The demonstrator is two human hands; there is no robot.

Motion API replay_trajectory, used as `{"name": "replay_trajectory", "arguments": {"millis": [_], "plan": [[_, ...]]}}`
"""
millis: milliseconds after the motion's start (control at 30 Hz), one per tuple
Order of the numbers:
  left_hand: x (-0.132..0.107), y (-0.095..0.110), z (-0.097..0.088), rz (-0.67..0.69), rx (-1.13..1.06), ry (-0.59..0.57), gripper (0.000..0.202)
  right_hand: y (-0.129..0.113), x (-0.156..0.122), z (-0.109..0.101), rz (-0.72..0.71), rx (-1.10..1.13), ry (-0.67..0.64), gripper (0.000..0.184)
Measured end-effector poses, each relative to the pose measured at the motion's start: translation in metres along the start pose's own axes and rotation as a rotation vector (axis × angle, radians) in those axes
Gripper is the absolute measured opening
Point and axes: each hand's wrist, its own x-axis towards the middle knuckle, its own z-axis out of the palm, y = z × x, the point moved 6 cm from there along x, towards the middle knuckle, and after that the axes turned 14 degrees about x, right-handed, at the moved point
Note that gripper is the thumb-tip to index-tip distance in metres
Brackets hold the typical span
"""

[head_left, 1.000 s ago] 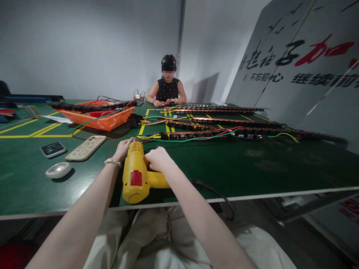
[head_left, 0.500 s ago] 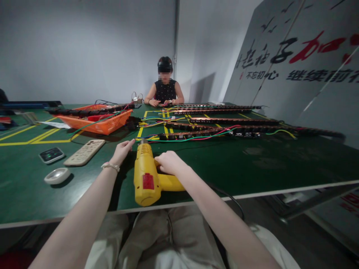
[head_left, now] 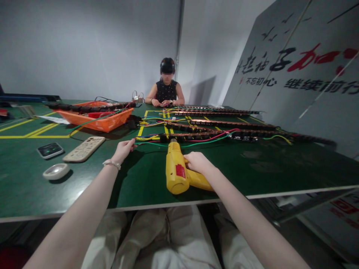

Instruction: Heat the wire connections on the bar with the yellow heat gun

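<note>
A yellow heat gun with a red label is gripped at its handle by my right hand. Its metal nozzle points away from me, toward the nearest wire harness, a long black-wrapped bundle with coloured wires at its ends. My left hand pinches the left wire ends of that harness between thumb and fingers; the exact wires held are too small to tell apart. A green wire runs along the harness's near side.
An orange basket holding another harness stands at back left. A phone, a small display device and a white round dish lie on the left. More harnesses stretch rightward. A person sits across the green table.
My right hand has carried the heat gun to the right, away from my left hand. My left hand stays at the wire ends.
</note>
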Motion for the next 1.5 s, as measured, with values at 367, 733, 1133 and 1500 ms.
{"name": "replay_trajectory", "arguments": {"millis": [367,733,1133,1500], "plan": [[-0.001,0.005,-0.001,0.024,0.039,0.026,0.051,-0.037,0.007,0.0,-0.068,-0.084,-0.039,0.022],[0.004,-0.003,-0.001,0.012,0.07,0.062,0.054,-0.118,0.043,0.012,-0.306,-0.021,0.063,0.02],[0.003,-0.001,0.003,0.055,-0.068,-0.11,0.063,-0.131,0.046,0.009,-0.334,0.027,0.081,0.021],[0.006,0.001,-0.005,0.079,0.107,0.011,0.051,-0.072,0.028,0.007,-0.191,-0.013,0.004,0.023]]}}
